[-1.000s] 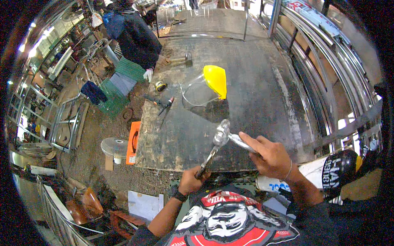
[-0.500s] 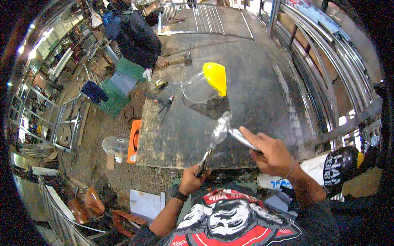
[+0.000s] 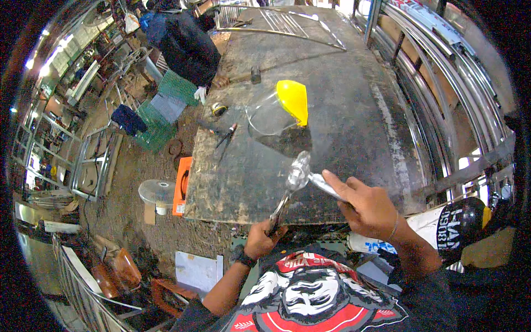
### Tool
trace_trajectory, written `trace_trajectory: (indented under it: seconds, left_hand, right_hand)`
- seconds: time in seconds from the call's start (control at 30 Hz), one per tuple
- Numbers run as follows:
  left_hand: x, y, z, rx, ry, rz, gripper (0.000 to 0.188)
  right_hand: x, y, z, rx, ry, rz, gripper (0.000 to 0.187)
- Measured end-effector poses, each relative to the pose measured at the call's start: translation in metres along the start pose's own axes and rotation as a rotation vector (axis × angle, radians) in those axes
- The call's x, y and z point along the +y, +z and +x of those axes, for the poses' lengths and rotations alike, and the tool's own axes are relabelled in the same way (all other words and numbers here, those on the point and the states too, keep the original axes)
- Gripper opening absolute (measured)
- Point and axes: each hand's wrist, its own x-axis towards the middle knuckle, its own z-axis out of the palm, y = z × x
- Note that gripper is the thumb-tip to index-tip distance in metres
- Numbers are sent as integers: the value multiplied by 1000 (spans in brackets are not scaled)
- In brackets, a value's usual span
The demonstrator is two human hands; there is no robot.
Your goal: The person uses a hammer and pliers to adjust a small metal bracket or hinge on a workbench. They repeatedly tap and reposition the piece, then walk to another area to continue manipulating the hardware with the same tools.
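Note:
My left hand [image 3: 266, 239], with a dark band on its wrist, is closed around the lower end of a slim dark metal tool [image 3: 283, 203]. This tool slants up to a shiny silver lump [image 3: 299, 170] over the workbench [image 3: 354, 138]. From the right, my closed right hand [image 3: 365, 206] grips a silver rod-like handle [image 3: 325, 185], index finger laid along it. Its tip meets or nearly touches the lump; the exact joint is blurred. Beyond them lies a face shield with a yellow crown [image 3: 292, 100] and clear visor [image 3: 264, 117].
Left on the bench are pliers [image 3: 226, 137] and a tape measure [image 3: 219, 109]. At the far left, a co-worker [image 3: 185, 47] is by a hammer [image 3: 255, 74] and a metal grille [image 3: 282, 25]. Metal lengths [image 3: 453, 72] line the right; a white cylinder [image 3: 426, 232] lies nearby.
The grille at the far end has shifted and now lies at a different slant. My two hands keep nearly the same grip and place, while the view has moved slightly.

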Motion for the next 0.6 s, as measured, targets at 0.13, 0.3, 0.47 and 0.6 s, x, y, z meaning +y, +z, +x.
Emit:
trace_trajectory:
  seconds: [0.13,0.3,0.47,0.6]
  left_hand:
    - [3,-10,7,-74,-104,46,28]
    - [-8,-12,13,-77,-80,32,24]
    - [-6,-12,14,-44,-71,-49,24]
    - [0,-9,2,-75,-98,9,25]
  right_hand:
    - [13,1,9,196,-68,171,66]
    - [-10,-31,18,584,-147,273,66]
    - [-1,-11,23,132,-172,-39,71]
    - [19,6,32,66,-125,-18,69]
